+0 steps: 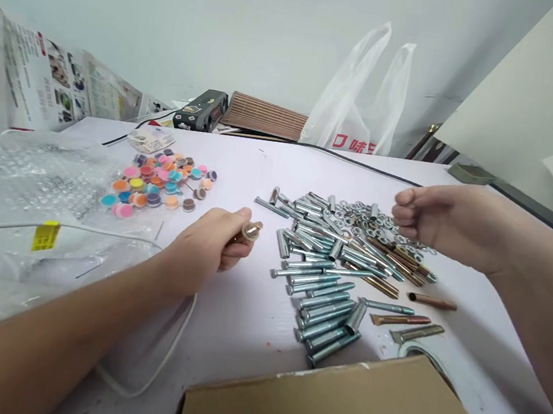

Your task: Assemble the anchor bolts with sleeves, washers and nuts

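Observation:
My left hand (211,246) is closed around a brass-coloured bolt, and its end with a washer (252,231) pokes out past my thumb. Over the right side of the table, my right hand (456,222) has its fingers curled together; whatever they may hold is hidden. Below and beyond it lie loose nuts and washers (379,228). Between my hands spreads a heap of silver bolts (324,307) and metal sleeves (356,316). Several brass-coloured bolts (375,283) lie at the heap's right, near a copper-coloured sleeve (432,301).
A cardboard box (343,403) stands at the near edge. Coloured round caps (158,182) and bubble wrap (58,180) lie at left, with a white cable (173,349). Behind are a white plastic bag (354,102), a black device (201,109) and a brown slatted panel (267,116).

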Available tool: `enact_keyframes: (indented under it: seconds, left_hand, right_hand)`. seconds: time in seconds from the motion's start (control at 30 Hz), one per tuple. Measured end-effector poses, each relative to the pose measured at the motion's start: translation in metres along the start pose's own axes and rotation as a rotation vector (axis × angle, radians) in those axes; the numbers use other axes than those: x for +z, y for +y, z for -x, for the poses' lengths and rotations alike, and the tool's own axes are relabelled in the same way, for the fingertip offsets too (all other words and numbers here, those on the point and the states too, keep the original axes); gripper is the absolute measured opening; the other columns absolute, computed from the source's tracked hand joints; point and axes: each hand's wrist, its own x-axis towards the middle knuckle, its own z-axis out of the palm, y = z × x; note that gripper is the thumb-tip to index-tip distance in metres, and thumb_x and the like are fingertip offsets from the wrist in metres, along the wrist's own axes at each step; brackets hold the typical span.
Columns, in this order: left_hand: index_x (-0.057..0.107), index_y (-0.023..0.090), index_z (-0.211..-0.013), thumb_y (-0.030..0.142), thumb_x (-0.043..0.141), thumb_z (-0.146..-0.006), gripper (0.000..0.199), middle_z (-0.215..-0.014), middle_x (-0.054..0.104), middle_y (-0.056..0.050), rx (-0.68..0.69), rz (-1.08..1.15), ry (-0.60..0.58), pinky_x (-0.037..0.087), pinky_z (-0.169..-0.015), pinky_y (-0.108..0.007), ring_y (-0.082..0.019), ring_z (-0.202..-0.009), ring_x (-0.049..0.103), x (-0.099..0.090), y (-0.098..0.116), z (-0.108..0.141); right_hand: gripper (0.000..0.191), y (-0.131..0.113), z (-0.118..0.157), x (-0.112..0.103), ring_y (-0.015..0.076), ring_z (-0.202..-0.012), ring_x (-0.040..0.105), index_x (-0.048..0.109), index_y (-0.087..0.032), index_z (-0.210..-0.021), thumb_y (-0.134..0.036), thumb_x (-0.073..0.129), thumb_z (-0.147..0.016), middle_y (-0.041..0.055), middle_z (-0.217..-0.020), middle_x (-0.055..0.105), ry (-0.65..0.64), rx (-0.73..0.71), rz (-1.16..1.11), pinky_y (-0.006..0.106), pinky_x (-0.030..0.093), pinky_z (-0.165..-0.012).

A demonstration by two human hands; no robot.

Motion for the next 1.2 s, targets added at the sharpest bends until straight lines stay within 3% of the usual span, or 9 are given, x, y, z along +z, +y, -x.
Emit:
enact_keyframes:
  seconds: [0.07, 0.13, 0.23, 0.3, 0.47, 0.7, 0.87, 1.07, 1.2]
  left_hand:
    - [0.025, 0.019, -0.050, 0.046, 0.019, -0.100, 0.057, -0.048, 0.012, 0.002, 0.001, 0.204, -0.052, 0.012, -0.048, -0.029, -0.011, -0.045, 0.012, -0.002, 0.004, 0.000]
    - [0.023, 0.019, -0.050, 0.055, 0.001, -0.099, 0.065, -0.048, 0.008, 0.002, 0.028, 0.354, -0.108, 0.014, -0.047, -0.029, -0.011, -0.044, 0.011, -0.003, 0.009, 0.001]
    - [0.023, 0.019, -0.051, 0.068, -0.010, -0.094, 0.073, -0.049, 0.009, 0.002, 0.037, 0.378, -0.129, 0.015, -0.048, -0.029, -0.011, -0.044, 0.013, -0.002, 0.012, 0.002]
    - [0.024, 0.019, -0.051, 0.065, -0.003, -0.096, 0.070, -0.049, 0.009, 0.002, 0.024, 0.352, -0.116, 0.014, -0.048, -0.028, -0.011, -0.044, 0.013, -0.001, 0.011, 0.002]
    - [0.025, 0.019, -0.050, 0.048, 0.029, -0.097, 0.056, -0.047, 0.009, 0.003, -0.042, 0.328, 0.033, 0.011, -0.046, -0.027, -0.009, -0.043, 0.010, 0.002, 0.006, -0.001]
    - [0.027, 0.020, -0.053, 0.055, 0.035, -0.097, 0.057, -0.048, 0.012, 0.004, -0.072, 0.315, 0.077, 0.010, -0.046, -0.026, -0.008, -0.044, 0.012, 0.004, 0.003, -0.004]
    - [0.028, 0.019, -0.054, 0.058, 0.036, -0.098, 0.059, -0.049, 0.012, 0.005, -0.066, 0.283, 0.075, 0.010, -0.046, -0.026, -0.008, -0.044, 0.011, 0.002, 0.001, -0.003]
    - [0.029, 0.019, -0.056, 0.060, 0.039, -0.097, 0.059, -0.050, 0.013, 0.004, -0.031, 0.229, 0.035, 0.010, -0.047, -0.028, -0.009, -0.045, 0.012, -0.001, -0.002, -0.002]
    - [0.031, 0.019, -0.057, 0.061, 0.040, -0.097, 0.059, -0.050, 0.014, 0.004, -0.026, 0.196, 0.033, 0.011, -0.047, -0.029, -0.009, -0.046, 0.013, -0.002, -0.003, -0.002]
  right_hand:
    - [0.020, 0.003, -0.002, -0.012, 0.0210, -0.052, 0.038, 0.039, -0.021, -0.069, -0.025, 0.057, -0.076, 0.0021, -0.075, 0.032, 0.060, 0.159, -0.307, 0.021, 0.036, -0.044]
    - [0.028, 0.006, -0.005, -0.016, 0.0192, -0.046, 0.026, 0.027, -0.022, -0.068, -0.031, 0.050, -0.082, -0.0010, -0.072, 0.024, 0.052, 0.199, -0.297, 0.020, 0.023, -0.037]
    - [0.041, 0.014, -0.012, -0.012, 0.0194, -0.044, 0.021, 0.024, -0.024, -0.068, -0.046, 0.048, -0.094, -0.0034, -0.067, 0.020, 0.082, 0.073, 0.232, 0.023, 0.020, -0.038]
    - [0.046, 0.020, -0.017, -0.009, 0.0202, -0.044, 0.028, 0.037, -0.023, -0.067, -0.051, 0.060, -0.095, -0.0025, -0.062, 0.027, 0.163, -0.013, 0.621, 0.024, 0.021, -0.039]
    - [0.028, 0.034, -0.029, -0.012, 0.0284, -0.051, 0.051, 0.069, -0.017, -0.070, -0.018, 0.079, -0.096, 0.0031, -0.057, 0.048, 0.292, -0.028, 1.062, 0.028, 0.031, -0.041]
    - [0.030, 0.039, -0.023, -0.023, 0.0264, -0.047, 0.051, 0.075, -0.018, -0.077, -0.007, 0.072, -0.105, 0.0005, -0.060, 0.052, 0.108, -0.311, 1.163, 0.029, 0.032, -0.041]
    - [0.022, 0.042, -0.014, -0.033, 0.0233, -0.039, 0.040, 0.083, -0.023, -0.095, -0.014, 0.074, -0.113, -0.0054, -0.051, 0.038, 0.012, -0.420, 1.195, 0.029, 0.024, -0.040]
    - [0.013, 0.046, -0.009, -0.033, 0.0228, -0.037, 0.038, 0.082, -0.020, -0.099, -0.013, 0.076, -0.108, -0.0054, -0.052, 0.039, 0.113, -0.482, 1.285, 0.029, 0.024, -0.038]
    - [0.033, 0.043, -0.012, -0.031, 0.0222, -0.038, 0.037, 0.081, -0.020, -0.092, -0.033, 0.071, -0.121, -0.0046, -0.050, 0.034, 0.035, -0.486, 1.206, 0.030, 0.020, -0.040]
